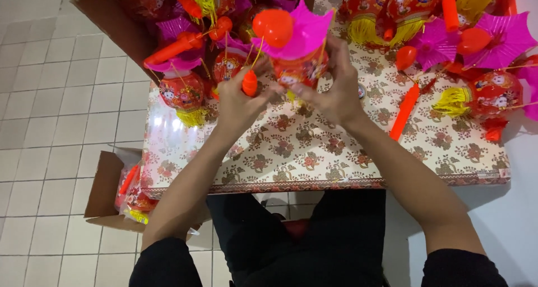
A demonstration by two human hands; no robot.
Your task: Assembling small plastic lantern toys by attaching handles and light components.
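While both hands are raised over the far middle of the table [336, 158], they hold one small red paper lantern [300, 68] between them. The left hand [238, 99] closes its fingers around a short orange plastic handle [249, 82], which points upward just beside the lantern. The right hand [333, 91] has its fingers curled and clamped on the lantern's red printed body, from the right side. A magenta pleated paper top [314, 32] sits on the lantern, and a round orange plastic cap [273, 26] rests against that top on its left side.

The table is covered with a cream cloth printed with dark red flowers, with a patterned band along its near edge. Near the far left corner lies a finished red lantern with a yellow tassel [184, 96]. Along the far edge and toward the far right corner, many more red lanterns, magenta tops and yellow tassels [448, 29] are heaped together. A loose long orange stick [404, 112] lies on the cloth, right of the hands.

Below the table's left edge, an open cardboard box [106, 186] stands on the pale tiled floor, with red packaged items inside. The person's dark trousers show under the near edge.
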